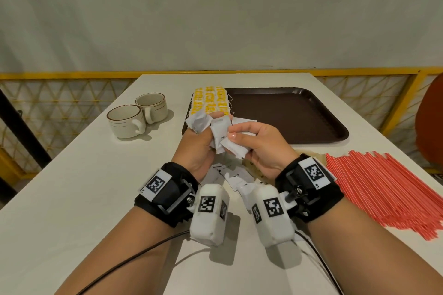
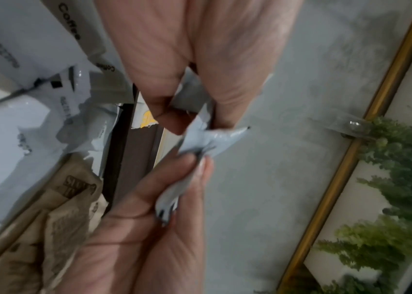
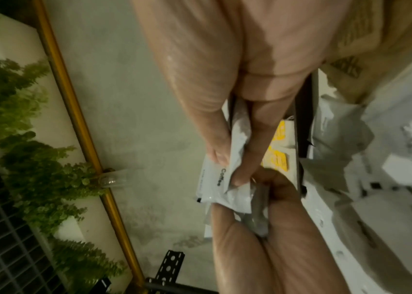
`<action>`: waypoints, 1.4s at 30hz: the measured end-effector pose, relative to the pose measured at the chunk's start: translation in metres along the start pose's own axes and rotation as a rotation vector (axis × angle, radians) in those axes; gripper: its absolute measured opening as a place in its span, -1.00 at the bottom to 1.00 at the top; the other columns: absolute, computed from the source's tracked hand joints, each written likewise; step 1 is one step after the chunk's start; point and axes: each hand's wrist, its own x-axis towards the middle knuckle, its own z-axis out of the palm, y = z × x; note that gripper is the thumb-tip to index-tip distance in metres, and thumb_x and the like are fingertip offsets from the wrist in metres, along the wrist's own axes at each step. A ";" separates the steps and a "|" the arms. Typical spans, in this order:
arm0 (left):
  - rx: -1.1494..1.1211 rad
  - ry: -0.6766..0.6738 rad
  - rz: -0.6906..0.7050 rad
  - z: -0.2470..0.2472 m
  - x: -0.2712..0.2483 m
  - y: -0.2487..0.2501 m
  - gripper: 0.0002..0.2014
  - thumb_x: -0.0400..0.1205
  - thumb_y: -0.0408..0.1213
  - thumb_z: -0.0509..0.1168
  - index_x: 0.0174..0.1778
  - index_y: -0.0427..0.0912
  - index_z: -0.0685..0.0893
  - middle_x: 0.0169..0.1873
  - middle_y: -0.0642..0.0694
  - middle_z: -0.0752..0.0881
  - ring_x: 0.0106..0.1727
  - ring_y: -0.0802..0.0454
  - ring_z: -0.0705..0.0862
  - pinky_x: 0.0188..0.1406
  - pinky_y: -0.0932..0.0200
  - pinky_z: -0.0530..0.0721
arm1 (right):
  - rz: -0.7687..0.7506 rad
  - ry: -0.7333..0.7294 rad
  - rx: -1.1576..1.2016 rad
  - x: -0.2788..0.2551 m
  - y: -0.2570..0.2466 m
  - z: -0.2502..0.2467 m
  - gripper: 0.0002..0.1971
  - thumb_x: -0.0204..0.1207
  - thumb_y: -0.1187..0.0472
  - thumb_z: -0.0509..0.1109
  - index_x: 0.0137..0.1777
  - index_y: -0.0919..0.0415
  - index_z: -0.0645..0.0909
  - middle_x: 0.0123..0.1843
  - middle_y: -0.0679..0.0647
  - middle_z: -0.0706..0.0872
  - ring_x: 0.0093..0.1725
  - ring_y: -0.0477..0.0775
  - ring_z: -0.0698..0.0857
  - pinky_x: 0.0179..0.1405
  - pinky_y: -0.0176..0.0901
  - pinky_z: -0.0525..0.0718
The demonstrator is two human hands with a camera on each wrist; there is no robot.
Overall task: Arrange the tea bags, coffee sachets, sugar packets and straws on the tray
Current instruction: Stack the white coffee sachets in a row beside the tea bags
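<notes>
Both hands hold a bunch of white coffee sachets [image 1: 221, 132] above the table, just in front of the brown tray [image 1: 299, 112]. My left hand [image 1: 202, 139] grips several sachets in its fist. My right hand [image 1: 249, 141] pinches sachets [image 3: 224, 183] from the other side. Yellow tea bags [image 1: 211, 100] lie in rows on the tray's left end. More white sachets [image 1: 236, 176] and brown sugar packets [image 2: 56, 218] lie on the table under my wrists. Red straws [image 1: 388, 191] lie in a heap at the right.
Two cream cups [image 1: 137, 112] stand on the table to the left of the tray. Most of the tray's floor is bare. A yellow railing [image 1: 60, 75] runs behind the table, and an orange chair back [image 1: 429, 122] shows at the far right.
</notes>
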 end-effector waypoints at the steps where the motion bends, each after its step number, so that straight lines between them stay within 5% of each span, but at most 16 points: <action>1: 0.010 0.007 0.010 0.002 -0.001 0.000 -0.84 0.65 -0.47 0.22 0.10 -0.26 0.63 -0.02 -0.24 0.75 -0.04 -0.10 0.73 -0.08 0.05 0.74 | 0.004 -0.003 -0.004 0.000 0.001 0.002 -0.85 0.47 0.52 0.42 -0.19 0.28 0.72 -0.16 0.18 0.78 -0.15 0.11 0.76 0.03 0.05 0.74; 7: -0.168 0.192 -0.047 -0.005 0.005 0.003 -0.87 0.70 -0.32 0.21 0.11 -0.24 0.60 0.01 -0.29 0.64 0.08 -0.21 0.66 0.22 -0.18 0.60 | -0.018 0.045 0.016 0.000 -0.006 -0.004 -0.88 0.47 0.53 0.41 -0.16 0.33 0.69 -0.16 0.20 0.76 -0.25 0.05 0.77 -0.30 -0.11 0.81; 11: -0.074 0.200 -0.258 -0.010 0.003 0.008 -0.81 0.64 -0.10 0.30 -0.10 -0.17 0.59 -0.46 -0.07 0.54 -0.43 0.04 0.57 -0.32 0.12 0.71 | -0.074 0.120 -0.002 0.003 -0.008 -0.009 -0.85 0.48 0.48 0.43 -0.18 0.23 0.69 -0.18 0.13 0.75 -0.22 0.04 0.71 -0.23 -0.19 0.69; 15: 0.016 0.025 -0.440 -0.008 -0.003 0.010 -0.65 0.47 0.10 0.38 -0.16 -0.14 0.60 -0.46 -0.02 0.51 -0.50 0.11 0.47 -0.42 0.24 0.57 | -0.119 0.114 -0.058 0.004 -0.008 -0.011 -0.83 0.46 0.49 0.45 -0.22 0.20 0.70 -0.23 0.04 0.78 -0.16 0.09 0.67 -0.12 -0.10 0.62; 21: -0.044 0.013 -0.454 -0.013 0.001 0.012 -0.71 0.42 -0.08 0.42 -0.04 -0.15 0.64 -0.35 -0.06 0.68 -0.53 0.15 0.51 -0.54 0.30 0.57 | -0.219 0.001 -0.295 0.000 -0.009 -0.009 -0.82 0.42 0.49 0.49 -0.27 0.20 0.71 -0.17 0.08 0.74 -0.21 -0.05 0.71 -0.22 -0.29 0.65; 24: -0.030 0.081 -0.406 -0.014 0.002 0.015 -0.69 0.51 0.00 0.37 0.03 -0.14 0.62 -0.36 -0.05 0.63 -0.53 0.14 0.48 -0.55 0.30 0.54 | -0.283 0.016 -0.411 0.002 -0.011 -0.013 -0.81 0.41 0.48 0.49 -0.29 0.17 0.72 -0.17 0.02 0.76 -0.09 -0.03 0.72 0.08 -0.13 0.68; 28: 0.269 0.244 -0.126 -0.017 0.003 0.011 -0.81 0.64 -0.09 0.32 -0.10 -0.15 0.67 -0.43 -0.04 0.49 -0.45 0.10 0.46 -0.44 0.21 0.53 | -0.266 -0.078 -0.641 -0.003 -0.017 -0.016 -0.85 0.47 0.41 0.48 -0.27 0.17 0.74 -0.15 0.01 0.80 -0.01 -0.10 0.74 0.31 -0.11 0.62; 31: 0.358 0.099 -0.213 -0.013 -0.001 0.010 -0.79 0.66 -0.14 0.29 -0.08 -0.23 0.66 -0.33 -0.16 0.59 -0.31 -0.03 0.60 -0.14 -0.03 0.63 | -0.255 -0.160 -0.754 -0.005 -0.016 -0.012 -0.87 0.48 0.37 0.48 -0.25 0.17 0.76 -0.13 0.03 0.81 -0.02 -0.07 0.76 0.29 -0.13 0.63; 33: 0.377 -0.027 -0.305 -0.010 -0.004 0.009 -0.73 0.67 -0.14 0.26 0.10 -0.28 0.67 -0.09 -0.31 0.74 -0.06 -0.21 0.74 0.09 -0.13 0.67 | -0.280 -0.162 -0.753 -0.004 -0.014 -0.010 -0.89 0.47 0.37 0.49 -0.23 0.18 0.77 -0.13 0.05 0.82 -0.01 -0.04 0.76 0.28 -0.12 0.63; 36: 0.378 -0.124 -0.394 -0.009 -0.005 0.005 -0.51 0.59 0.02 0.29 0.32 -0.26 0.61 0.16 -0.33 0.72 0.21 -0.29 0.70 0.12 0.01 0.74 | -0.309 -0.139 -0.685 -0.005 -0.015 -0.012 -0.83 0.46 0.41 0.48 -0.28 0.15 0.75 -0.20 -0.06 0.81 -0.05 -0.11 0.76 0.21 -0.21 0.65; 39: 0.359 -0.169 -0.449 -0.008 -0.006 0.008 -0.47 0.46 0.03 0.36 0.25 -0.25 0.63 0.03 -0.28 0.77 0.03 -0.18 0.75 -0.05 0.15 0.76 | -0.322 -0.134 -0.668 -0.004 -0.014 -0.013 -0.78 0.44 0.46 0.48 -0.34 0.16 0.72 -0.23 -0.06 0.81 -0.06 -0.12 0.78 0.21 -0.16 0.68; 42: 0.352 -0.137 -0.448 -0.010 -0.006 0.012 -0.75 0.50 -0.19 0.43 0.03 -0.20 0.65 -0.33 -0.16 0.72 -0.30 0.00 0.71 -0.33 0.18 0.74 | -0.302 -0.108 -0.514 -0.003 -0.012 -0.013 -0.78 0.42 0.53 0.46 -0.33 0.23 0.70 -0.05 0.12 0.83 0.11 -0.05 0.78 0.25 0.00 0.70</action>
